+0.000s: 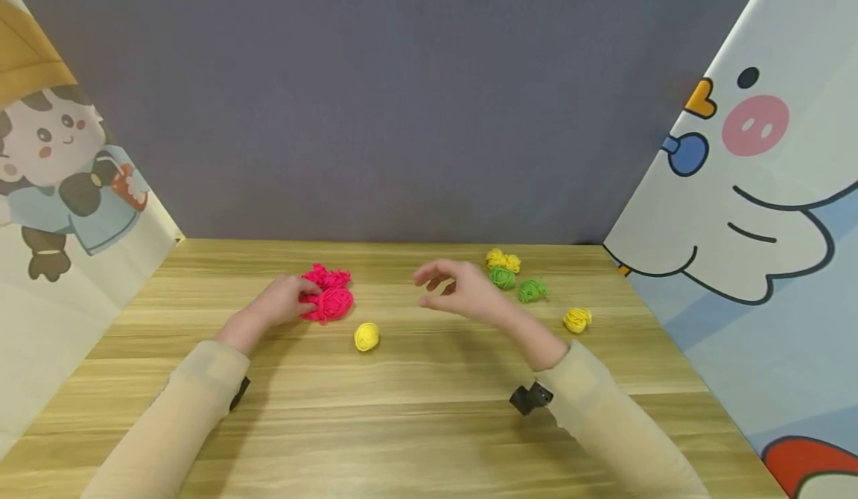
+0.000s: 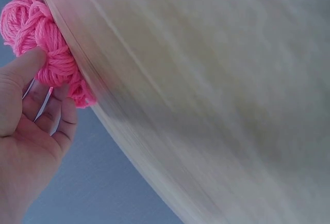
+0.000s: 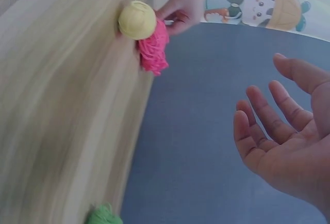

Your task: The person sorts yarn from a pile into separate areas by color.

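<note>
At the left of the table, my left hand [image 1: 284, 297] pinches a pink yarn ball [image 1: 334, 303] from its left side, thumb and fingertips on the strands. A second clump of pink yarn [image 1: 326, 275] lies right behind it. In the left wrist view the thumb [image 2: 32, 64] presses on the bright pink yarn [image 2: 54, 53]. My right hand [image 1: 462, 288] hovers over the middle of the table, its fingers loosely bent and nothing in them. A yellow yarn ball [image 1: 366, 337] sits between the hands, a little nearer to me than the pink yarn.
On the right lie two green yarn balls [image 1: 533, 290], some yellow yarn [image 1: 503, 261] behind them and a yellow yarn ball [image 1: 577, 319] nearer the side. A grey panel [image 1: 395, 112] closes the back of the wooden table [image 1: 375, 424]; printed cartoon sheets [image 1: 757, 201] flank it.
</note>
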A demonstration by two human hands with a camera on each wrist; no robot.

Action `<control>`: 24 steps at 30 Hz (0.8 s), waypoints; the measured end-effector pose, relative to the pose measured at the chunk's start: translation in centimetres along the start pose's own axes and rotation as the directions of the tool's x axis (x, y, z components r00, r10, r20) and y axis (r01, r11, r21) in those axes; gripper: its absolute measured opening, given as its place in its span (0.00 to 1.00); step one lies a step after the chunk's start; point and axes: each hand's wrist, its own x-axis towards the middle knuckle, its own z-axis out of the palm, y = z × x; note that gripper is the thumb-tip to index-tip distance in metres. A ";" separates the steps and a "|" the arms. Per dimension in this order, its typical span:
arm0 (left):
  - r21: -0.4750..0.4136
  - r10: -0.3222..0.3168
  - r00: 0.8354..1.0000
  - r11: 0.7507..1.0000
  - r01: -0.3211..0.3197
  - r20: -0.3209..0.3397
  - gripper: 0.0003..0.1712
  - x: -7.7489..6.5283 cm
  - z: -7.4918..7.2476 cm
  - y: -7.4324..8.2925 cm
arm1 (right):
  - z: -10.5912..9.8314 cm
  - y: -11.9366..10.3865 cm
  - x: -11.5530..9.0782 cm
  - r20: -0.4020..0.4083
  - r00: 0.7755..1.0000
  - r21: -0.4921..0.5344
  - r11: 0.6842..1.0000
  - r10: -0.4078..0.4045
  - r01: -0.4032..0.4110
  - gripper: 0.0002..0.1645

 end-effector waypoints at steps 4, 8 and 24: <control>-0.001 0.004 1.000 1.000 -0.004 -0.008 0.12 0.0 0.0 0.0 | -1.2 -0.4 -0.8 -0.023 1.000 0.002 1.000 0.012 -0.012 0.21; 0.015 0.011 1.000 1.000 -0.010 -0.015 0.12 0.0 0.0 -0.1 | -2.3 -0.5 -1.7 -0.048 0.999 -0.004 1.000 0.025 -0.025 0.21; 0.004 0.006 1.000 1.000 -0.006 -0.010 0.12 -0.1 0.0 0.0 | -6.2 0.4 -5.8 -0.210 0.977 -0.121 0.993 -0.035 0.009 0.22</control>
